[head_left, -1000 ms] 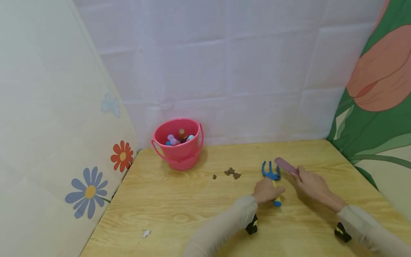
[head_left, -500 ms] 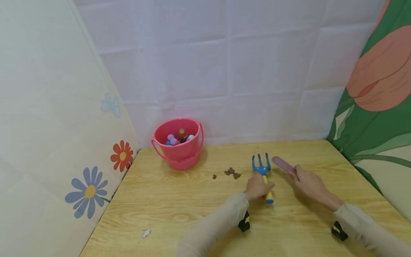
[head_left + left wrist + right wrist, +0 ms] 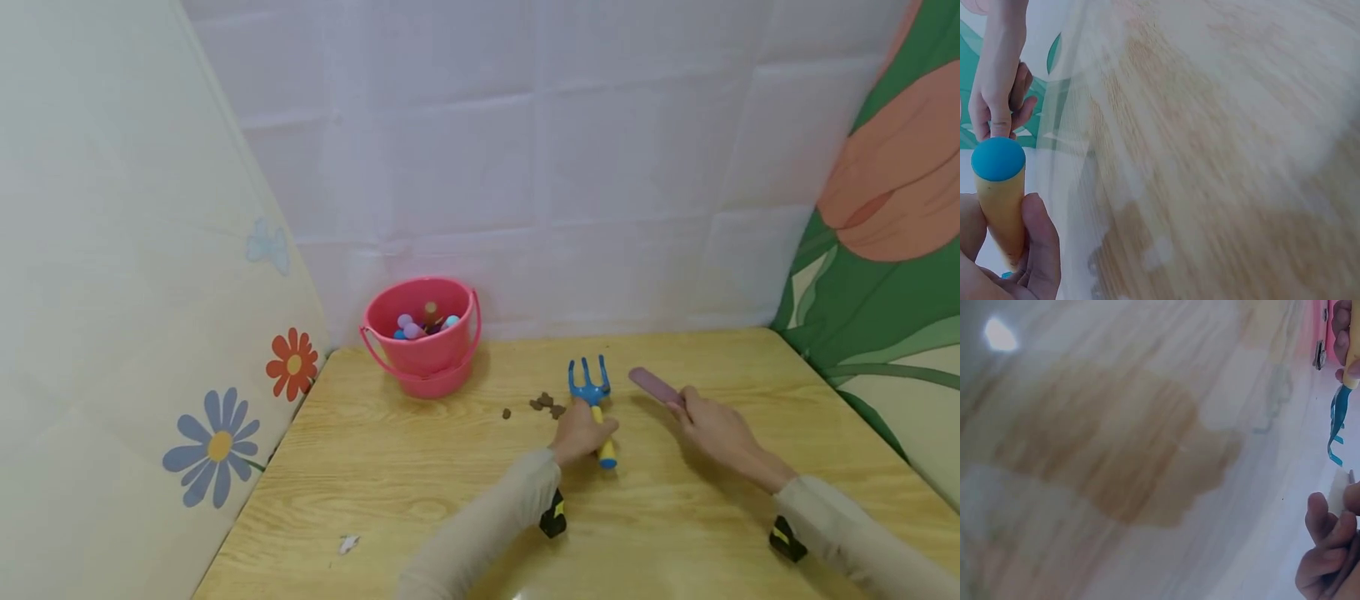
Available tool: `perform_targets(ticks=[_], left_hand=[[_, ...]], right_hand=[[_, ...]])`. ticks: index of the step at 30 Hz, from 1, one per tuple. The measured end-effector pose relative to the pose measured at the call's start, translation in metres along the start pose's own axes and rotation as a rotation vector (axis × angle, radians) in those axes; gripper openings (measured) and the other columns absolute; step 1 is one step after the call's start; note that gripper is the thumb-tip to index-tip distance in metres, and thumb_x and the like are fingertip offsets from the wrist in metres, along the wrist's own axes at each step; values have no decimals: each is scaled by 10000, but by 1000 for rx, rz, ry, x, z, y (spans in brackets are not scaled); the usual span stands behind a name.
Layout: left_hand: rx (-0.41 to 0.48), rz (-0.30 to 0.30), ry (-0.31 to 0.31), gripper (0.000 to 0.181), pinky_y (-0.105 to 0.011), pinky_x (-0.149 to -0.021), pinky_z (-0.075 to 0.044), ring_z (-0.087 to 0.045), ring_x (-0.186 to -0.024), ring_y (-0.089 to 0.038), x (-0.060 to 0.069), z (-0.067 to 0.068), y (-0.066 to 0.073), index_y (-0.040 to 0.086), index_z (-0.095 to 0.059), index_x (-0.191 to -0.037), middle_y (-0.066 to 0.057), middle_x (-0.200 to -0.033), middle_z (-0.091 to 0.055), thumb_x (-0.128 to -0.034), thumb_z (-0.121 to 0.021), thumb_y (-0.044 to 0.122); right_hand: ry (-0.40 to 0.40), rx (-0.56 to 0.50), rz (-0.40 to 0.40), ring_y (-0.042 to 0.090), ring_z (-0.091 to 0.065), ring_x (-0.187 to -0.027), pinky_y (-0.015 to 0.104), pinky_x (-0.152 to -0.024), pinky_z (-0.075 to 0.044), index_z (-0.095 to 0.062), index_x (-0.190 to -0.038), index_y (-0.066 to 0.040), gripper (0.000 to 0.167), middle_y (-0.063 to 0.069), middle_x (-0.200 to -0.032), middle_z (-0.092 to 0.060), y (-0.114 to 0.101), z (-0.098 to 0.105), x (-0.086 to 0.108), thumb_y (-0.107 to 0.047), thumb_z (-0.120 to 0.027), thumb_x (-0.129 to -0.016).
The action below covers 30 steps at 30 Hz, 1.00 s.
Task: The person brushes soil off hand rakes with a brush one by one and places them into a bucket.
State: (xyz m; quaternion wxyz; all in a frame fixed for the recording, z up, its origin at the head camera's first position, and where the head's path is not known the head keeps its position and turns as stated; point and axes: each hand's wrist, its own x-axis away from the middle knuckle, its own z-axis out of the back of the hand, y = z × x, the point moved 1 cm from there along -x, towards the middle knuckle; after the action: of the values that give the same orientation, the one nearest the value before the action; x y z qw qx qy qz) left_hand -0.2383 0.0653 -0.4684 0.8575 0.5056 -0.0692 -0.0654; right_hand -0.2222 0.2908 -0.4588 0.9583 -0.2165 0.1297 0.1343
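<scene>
My left hand (image 3: pixel 579 432) grips the yellow handle of a small hand fork (image 3: pixel 588 393), whose blue prongs point away from me. In the left wrist view the handle's blue end cap (image 3: pixel 999 159) faces the camera, with fingers and thumb around the handle. My right hand (image 3: pixel 716 427) pinches a flat purple stick (image 3: pixel 654 385) with a rounded tip, angled up and left; its kind is unclear. The right wrist view has the fork's blue prongs (image 3: pixel 1339 422) a little apart from the right hand's curled fingers (image 3: pixel 1325 565). Several brown crumbs (image 3: pixel 546 402) lie just left of the fork.
A pink bucket (image 3: pixel 431 354) stands at the back left of the wooden table (image 3: pixel 420 475), holding several colourful items and a brown one. A small white scrap (image 3: pixel 348 544) lies at the front left. White cloth (image 3: pixel 450 167) hangs behind, with patterned panels at both sides.
The left hand has moved left with the hand fork, nearer the brown crumbs, and the fork's prongs show more fully. The right hand has shifted slightly left with the purple stick.
</scene>
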Motion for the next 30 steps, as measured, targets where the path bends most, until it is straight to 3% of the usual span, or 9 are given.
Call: perform_targets(ticks=[12, 23, 30], left_hand=[[30, -36, 33, 430, -268, -478, -497, -560, -565, -132, 5, 26, -6, 34, -486, -1223, -43, -768, -558, -894, -713, 193], [-4, -17, 50, 306, -244, -493, -494, -558, -589, -118, 7, 47, -13, 63, -517, -1096, -36, -785, -559, -907, -706, 213], [-7, -15, 53, 302, -241, -497, -502, -572, -606, -124, 8, 55, -18, 59, -556, -1083, -35, -807, -576, -895, -714, 235]], right_hand=[[-35, 1, 15, 160, -427, -533, 315, -457, -341, -527, -1016, 59, 246, 38, -665, -465, -10, -3, -5, -184, -493, -1034], [-23, -1, 54, 145, -420, -528, 296, -448, -345, -538, -1002, 45, 212, 28, -660, -458, -27, -6, -11, -166, -524, -1022], [24, 24, 156, 140, -409, -507, 298, -437, -344, -542, -951, 30, 200, 21, -630, -454, -42, -17, -19, -161, -582, -997]])
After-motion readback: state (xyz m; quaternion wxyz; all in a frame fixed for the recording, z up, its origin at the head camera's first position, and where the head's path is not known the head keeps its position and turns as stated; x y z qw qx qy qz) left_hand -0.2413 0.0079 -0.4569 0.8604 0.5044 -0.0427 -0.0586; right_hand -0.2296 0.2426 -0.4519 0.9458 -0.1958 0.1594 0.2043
